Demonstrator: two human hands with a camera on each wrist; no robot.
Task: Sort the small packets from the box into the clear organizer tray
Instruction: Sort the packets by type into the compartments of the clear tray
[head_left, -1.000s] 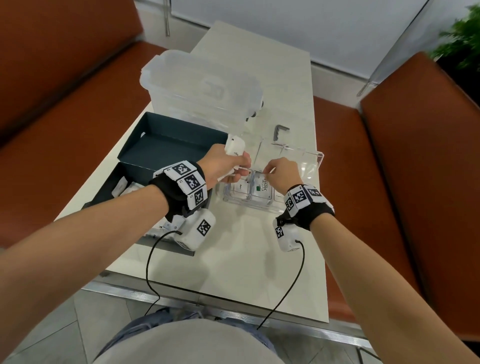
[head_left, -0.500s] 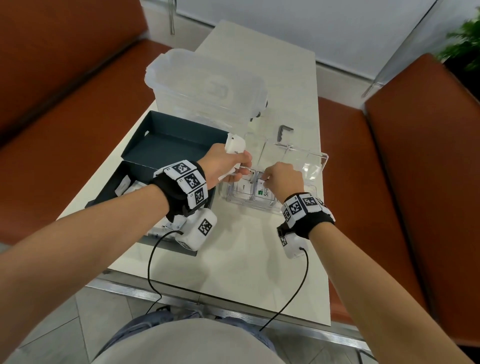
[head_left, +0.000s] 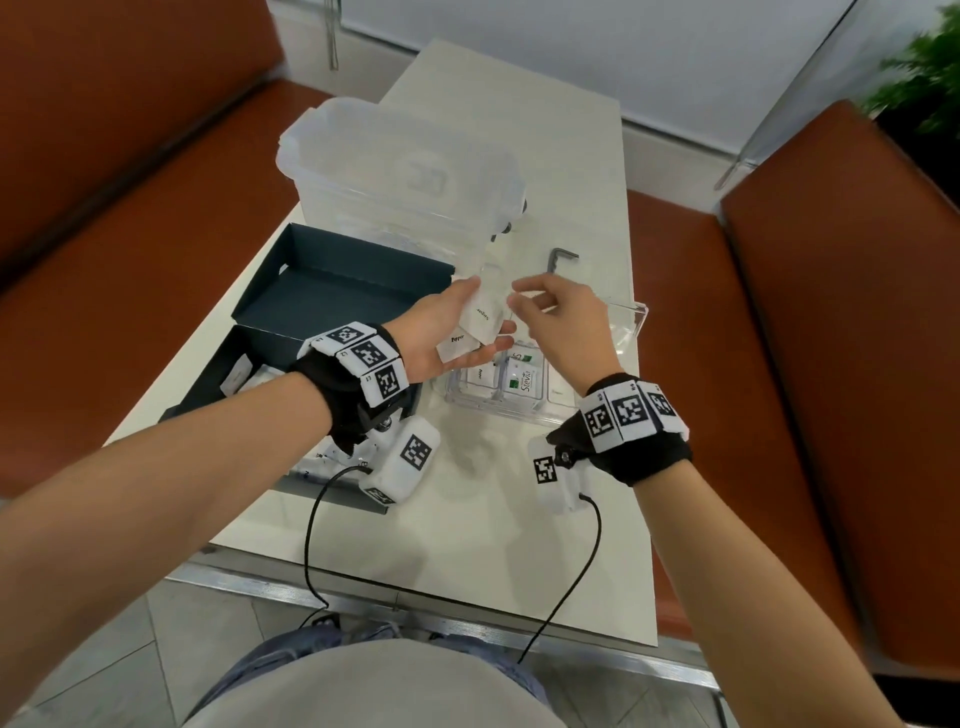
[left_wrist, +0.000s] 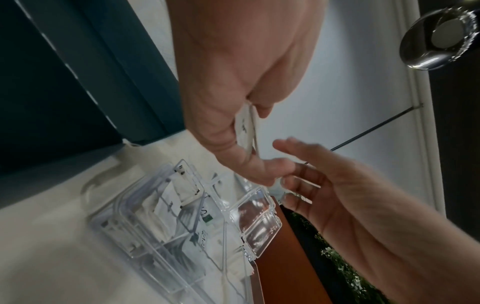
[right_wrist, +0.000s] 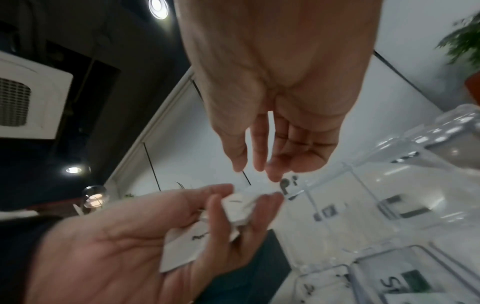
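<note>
My left hand (head_left: 488, 309) is raised above the clear organizer tray (head_left: 493, 410), palm turned up. It holds a few white paper packets (head_left: 460, 340) marked Sugar and Pepper. In the left wrist view its thumb presses the packets (left_wrist: 245, 127) against the fingers. My right hand (head_left: 519, 296) hovers just right of them. Its fingers point down at the packets' top edge (right_wrist: 239, 205) and grip nothing that I can see. The tray has packets in its near compartments, one marked Stevia (head_left: 522, 382). The dark box (head_left: 208, 384) at the left holds more white packets (head_left: 236, 376).
The tray's clear lid (head_left: 623, 322) stands open on its far right side. The dark box lid (head_left: 343, 280) lies behind the box. A large translucent bin (head_left: 405, 171) stands at the back. A metal hex key (head_left: 561, 257) lies on the white table (head_left: 467, 519). Orange benches flank the table.
Both hands have lifted from the tray. My right hand came out of a compartment and up to the packets. My left hand has turned palm up, so the packets show.
</note>
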